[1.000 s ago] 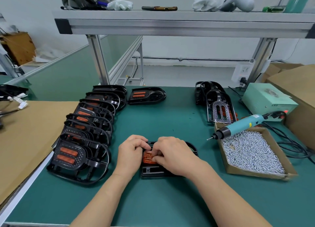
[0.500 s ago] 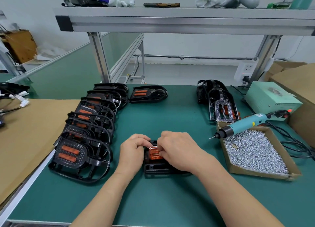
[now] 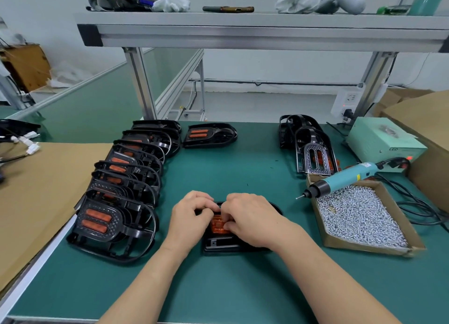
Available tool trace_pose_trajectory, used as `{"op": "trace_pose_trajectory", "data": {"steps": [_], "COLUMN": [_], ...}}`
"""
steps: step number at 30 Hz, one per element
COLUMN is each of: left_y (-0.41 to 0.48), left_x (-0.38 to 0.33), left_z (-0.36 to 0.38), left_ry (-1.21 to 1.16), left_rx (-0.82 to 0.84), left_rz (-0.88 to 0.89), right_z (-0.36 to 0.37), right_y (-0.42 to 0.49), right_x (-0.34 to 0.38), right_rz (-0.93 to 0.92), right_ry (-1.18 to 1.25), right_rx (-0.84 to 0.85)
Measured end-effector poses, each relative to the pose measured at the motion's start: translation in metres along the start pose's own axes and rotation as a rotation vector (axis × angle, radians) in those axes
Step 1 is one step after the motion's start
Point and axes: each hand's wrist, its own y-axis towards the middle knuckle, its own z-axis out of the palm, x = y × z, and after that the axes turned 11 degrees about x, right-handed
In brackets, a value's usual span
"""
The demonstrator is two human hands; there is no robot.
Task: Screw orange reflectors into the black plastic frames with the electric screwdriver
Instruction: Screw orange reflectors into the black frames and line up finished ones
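Head view: cardboard tray holds screws, electric screwdriver lies across it.

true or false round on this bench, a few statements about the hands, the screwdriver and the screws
1. The right hand pinches the orange reflector sitting in the black frame, and the left hand holds that frame. True.
2. One hand holds the electric screwdriver. False: it lies across the corner of the screw box, and no hand touches it.
3. The screw box sits to the left of the hands. False: it is on their right.
4. A row of overlapping frames with reflectors lies on the left side of the table. True.
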Motion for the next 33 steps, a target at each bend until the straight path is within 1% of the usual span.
{"op": "trace_pose_trajectory", "data": {"steps": [2,5,11,14,18,21,23,25,28,33], "left_y": [0.0,0.001,0.006,0.009,0.01,0.006,0.002,0.001,0.003,0.001], "left_x": [-0.001,-0.003,-0.004,-0.006,-0.008,-0.002,0.0,0.0,0.001,0.001], "left_z": [-0.002,-0.003,-0.005,-0.006,-0.007,-0.01,-0.01,-0.007,-0.004,-0.004], "left_ry": [0.036,0.076,0.091,0.051,0.103,0.094,0.064,0.132,0.205,0.216], "left_rx": [0.046,0.106,0.197,0.22,0.243,0.205,0.145,0.102,0.08,0.071], "left_rz": [0.008,0.003,-0.009,-0.017,-0.001,0.021,0.018,0.059,0.112,0.102], "right_z": [0.001,0.006,0.001,0.006,0.006,0.004,0.004,0.004,0.004,0.004], "right_y": [0.001,-0.001,0.003,0.002,0.002,0.003,0.001,-0.001,-0.001,0.002], "right_x": [0.003,0.0,-0.003,-0.002,0.001,0.004,0.003,0.002,0.003,0.007], "right_rz": [-0.017,-0.005,0.002,0.017,0.04,0.006,-0.004,0.003,0.011,0.009], "right_ry": [-0.007,0.062,0.105,0.108,0.088,0.004,0.014,0.026,-0.02,-0.056], "right_rx": [-0.025,-0.052,-0.017,-0.044,-0.064,-0.05,-0.031,-0.038,-0.069,-0.047]}}
